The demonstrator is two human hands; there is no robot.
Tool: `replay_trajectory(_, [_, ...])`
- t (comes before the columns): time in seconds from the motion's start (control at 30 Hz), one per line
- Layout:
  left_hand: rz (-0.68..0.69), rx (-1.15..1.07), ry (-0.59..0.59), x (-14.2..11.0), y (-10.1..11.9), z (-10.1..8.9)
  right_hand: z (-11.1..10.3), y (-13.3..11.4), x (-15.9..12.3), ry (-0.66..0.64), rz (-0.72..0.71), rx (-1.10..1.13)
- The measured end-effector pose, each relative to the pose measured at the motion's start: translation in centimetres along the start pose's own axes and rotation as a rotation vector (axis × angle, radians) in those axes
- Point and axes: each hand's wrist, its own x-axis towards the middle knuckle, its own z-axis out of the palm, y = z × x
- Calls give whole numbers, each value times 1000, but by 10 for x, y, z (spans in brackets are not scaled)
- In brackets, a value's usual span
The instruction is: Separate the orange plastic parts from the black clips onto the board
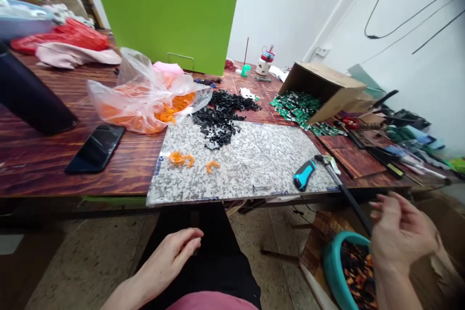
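My left hand (170, 257) rests on my lap below the table edge, fingers loosely stretched, holding nothing. My right hand (397, 233) hovers low at the right, fingers spread and a little blurred, just above a teal bowl (332, 266) filled with small black and orange parts. A black-handled tool (345, 190) leans from the table edge toward that hand, which does not grip it. On the speckled stone slab (250, 164) lie a few orange parts (181, 158), a pile of black parts (220, 118) and a blue-handled tool (304, 174).
A clear bag of orange parts (145, 94) and a black phone (96, 147) lie at the left. A tipped cardboard box (325, 88) spills green parts (298, 106). Tools clutter the right side. A green board (165, 9) stands behind.
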Motion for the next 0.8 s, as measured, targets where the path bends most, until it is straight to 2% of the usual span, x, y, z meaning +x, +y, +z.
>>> replay_trajectory(0.13, [-4,-8,-1,-1,0,4,69,-100,-45,-552,-414,170])
replay_trajectory(0.2, [5,-16,-1,-2,2,4,106,-135,-68,-839,-565,189])
replay_trajectory(0.27, [14,-28,13,-5,4,2,139,-156,-83,-1020,-667,113])
replay_trajectory(0.37, [3,-55,45,-10,3,-2,176,-164,-89,-1096,-708,18])
replay_trajectory(0.47, [-28,-90,62,-16,-6,-5,192,-156,-82,-1133,-724,-59])
replay_trajectory(0.63, [-40,-106,71,-18,-15,-8,189,-149,-74,-1192,-783,-139])
replay_trajectory(0.8, [-25,-120,78,-14,-6,-11,188,-165,-92,-1192,-836,-125])
